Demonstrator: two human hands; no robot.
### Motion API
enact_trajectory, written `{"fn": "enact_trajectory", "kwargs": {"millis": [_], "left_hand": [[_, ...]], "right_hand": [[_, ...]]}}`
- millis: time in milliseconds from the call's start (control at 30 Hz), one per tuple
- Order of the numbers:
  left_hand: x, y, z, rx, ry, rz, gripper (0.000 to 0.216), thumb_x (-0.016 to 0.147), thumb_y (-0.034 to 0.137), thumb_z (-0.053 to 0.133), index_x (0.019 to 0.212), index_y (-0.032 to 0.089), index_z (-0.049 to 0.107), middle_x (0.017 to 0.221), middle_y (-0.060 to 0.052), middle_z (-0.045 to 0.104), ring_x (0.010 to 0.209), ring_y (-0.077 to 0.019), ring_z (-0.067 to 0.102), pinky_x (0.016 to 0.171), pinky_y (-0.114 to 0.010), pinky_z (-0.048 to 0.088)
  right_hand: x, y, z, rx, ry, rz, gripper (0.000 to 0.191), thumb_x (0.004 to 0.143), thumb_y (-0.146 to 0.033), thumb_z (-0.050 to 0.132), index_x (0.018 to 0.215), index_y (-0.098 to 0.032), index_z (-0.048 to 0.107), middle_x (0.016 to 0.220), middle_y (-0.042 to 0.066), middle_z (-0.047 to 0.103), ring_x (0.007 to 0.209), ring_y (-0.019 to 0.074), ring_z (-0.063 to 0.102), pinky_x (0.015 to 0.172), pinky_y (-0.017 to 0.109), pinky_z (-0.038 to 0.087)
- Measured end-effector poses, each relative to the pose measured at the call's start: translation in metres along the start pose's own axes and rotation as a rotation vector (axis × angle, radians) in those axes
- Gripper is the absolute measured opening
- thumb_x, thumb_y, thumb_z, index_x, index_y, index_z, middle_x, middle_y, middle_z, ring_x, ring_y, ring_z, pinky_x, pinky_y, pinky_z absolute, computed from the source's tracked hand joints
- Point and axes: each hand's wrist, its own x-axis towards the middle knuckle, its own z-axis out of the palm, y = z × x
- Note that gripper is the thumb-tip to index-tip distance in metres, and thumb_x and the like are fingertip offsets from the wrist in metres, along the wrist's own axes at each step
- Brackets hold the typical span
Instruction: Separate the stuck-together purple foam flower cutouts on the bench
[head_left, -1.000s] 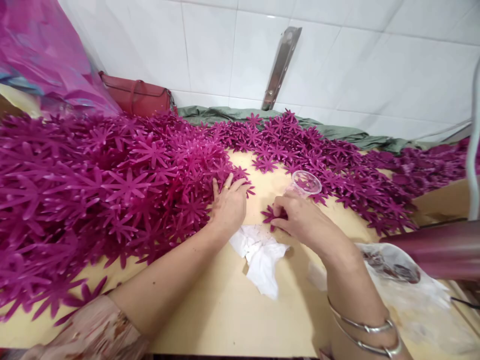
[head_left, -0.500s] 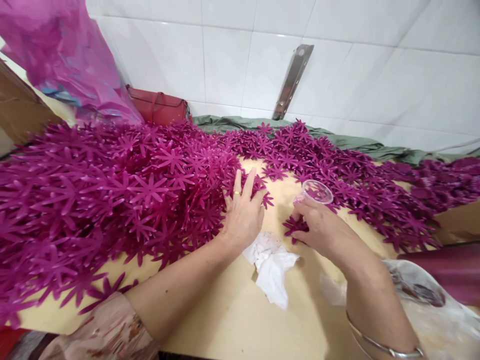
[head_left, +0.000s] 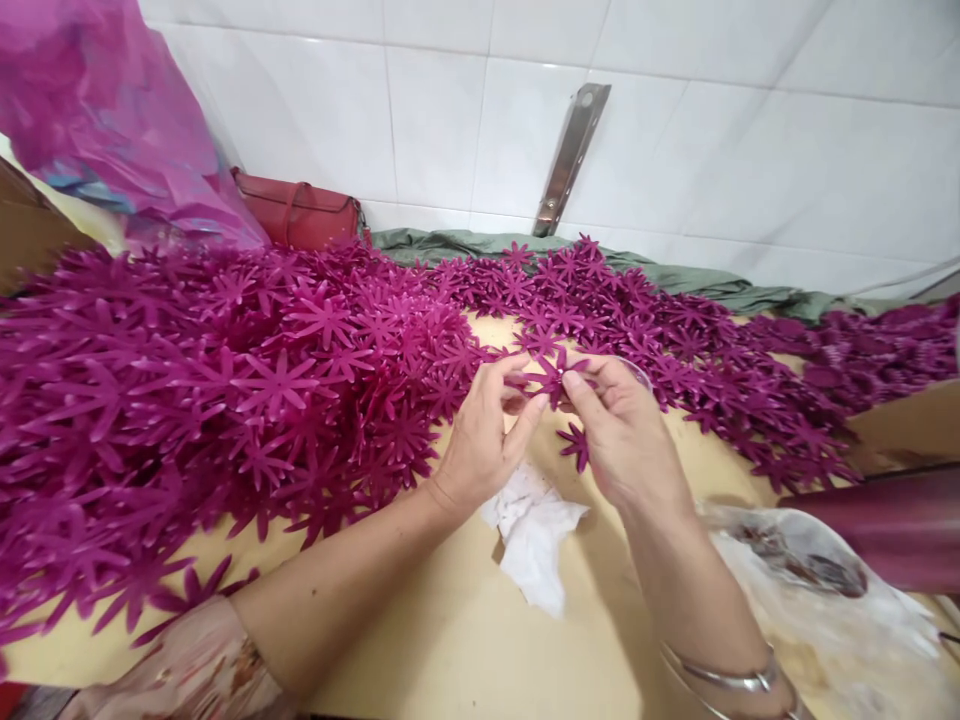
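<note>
A magenta, star-shaped flower piece with long narrow petals (head_left: 552, 384) is held between my two hands above the table. My left hand (head_left: 480, 432) pinches its petals from the left with thumb and fingers. From the right, my right hand (head_left: 628, 432) has thumb and fingertips pressed at the flower's middle, where a tiny pale dot shows. Just below, another magenta flower (head_left: 576, 447) lies on the table, partly covered by my right hand. The rim of a clear plastic cup (head_left: 640, 373) peeks out behind the right fingers; the rest is hidden.
A large heap of magenta flowers (head_left: 277, 385) fills the left side, and a second spread (head_left: 667, 345) runs along the back and right. Crumpled white tissue (head_left: 534, 545) lies in front. Clear plastic bag (head_left: 810, 610) at right, red handbag (head_left: 300, 212) by the tiled wall.
My left hand has risen from the heap's edge and now grips a flower. My right hand has left the cup and closed on the same flower. The view has shifted slightly.
</note>
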Motion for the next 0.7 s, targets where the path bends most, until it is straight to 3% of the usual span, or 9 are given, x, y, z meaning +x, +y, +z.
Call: {"fn": "enact_trajectory", "kwargs": {"millis": [100,200,333,400,500,600,700], "left_hand": [[0.001,-0.007,0.001,-0.154,-0.030,-0.146,0.036,0.091,0.034,0.073,0.124,0.022,0.065,0.114,-0.010,0.074,0.092,-0.0197,0.072,0.086,-0.031,0.057],[0.005,-0.014,0.001,-0.264,-0.010,-0.201,0.025,0.088,0.031,0.076,0.109,0.020,0.069,0.097,-0.006,0.077,0.085,-0.0173,0.072,0.083,-0.029,0.057],[0.013,-0.020,-0.002,-0.395,0.098,-0.226,0.018,0.085,0.033,0.078,0.093,0.018,0.072,0.088,-0.002,0.074,0.079,-0.0137,0.068,0.080,-0.026,0.054],[0.016,-0.020,-0.004,-0.454,0.084,-0.252,0.020,0.083,0.036,0.080,0.088,0.017,0.074,0.083,-0.001,0.072,0.076,-0.0123,0.065,0.077,-0.024,0.053],[0.017,-0.015,-0.007,-0.556,-0.004,-0.320,0.022,0.080,0.038,0.082,0.086,0.017,0.076,0.080,0.000,0.071,0.075,-0.0115,0.064,0.079,-0.025,0.053],[0.016,-0.011,-0.006,-0.670,-0.054,-0.391,0.025,0.078,0.040,0.084,0.087,0.017,0.078,0.082,-0.001,0.072,0.077,-0.0123,0.066,0.085,-0.028,0.055],[0.014,-0.011,-0.005,-0.767,-0.048,-0.438,0.029,0.074,0.042,0.088,0.085,0.017,0.078,0.082,-0.002,0.073,0.079,-0.0135,0.068,0.088,-0.031,0.056]], "right_hand": [[-0.002,0.010,0.012,0.092,0.022,0.068,0.023,0.086,-0.043,0.072,0.099,-0.025,0.067,0.077,-0.003,0.065,0.069,0.0157,0.059,0.068,0.029,0.052],[-0.005,0.013,0.016,0.070,0.033,0.055,0.036,0.088,-0.042,0.071,0.120,-0.027,0.066,0.082,-0.002,0.066,0.073,0.0161,0.061,0.073,0.030,0.055],[-0.008,0.011,0.016,-0.165,-0.010,-0.166,0.051,0.095,-0.040,0.065,0.145,-0.034,0.055,0.129,0.007,0.065,0.105,0.0219,0.066,0.089,0.037,0.058],[-0.008,0.010,0.014,-0.312,-0.031,-0.299,0.049,0.097,-0.040,0.063,0.145,-0.036,0.056,0.148,0.008,0.055,0.130,0.0261,0.058,0.103,0.043,0.054],[-0.005,0.009,0.011,-0.459,-0.075,-0.403,0.045,0.098,-0.040,0.063,0.142,-0.036,0.060,0.161,0.006,0.045,0.152,0.0276,0.039,0.123,0.052,0.036],[-0.001,0.010,0.008,-0.477,-0.109,-0.425,0.039,0.098,-0.040,0.063,0.136,-0.035,0.063,0.165,0.005,0.042,0.154,0.0269,0.036,0.127,0.054,0.028],[0.000,0.013,0.009,-0.443,-0.106,-0.417,0.027,0.098,-0.039,0.064,0.122,-0.028,0.069,0.150,0.009,0.059,0.143,0.0260,0.051,0.122,0.049,0.037]]}}
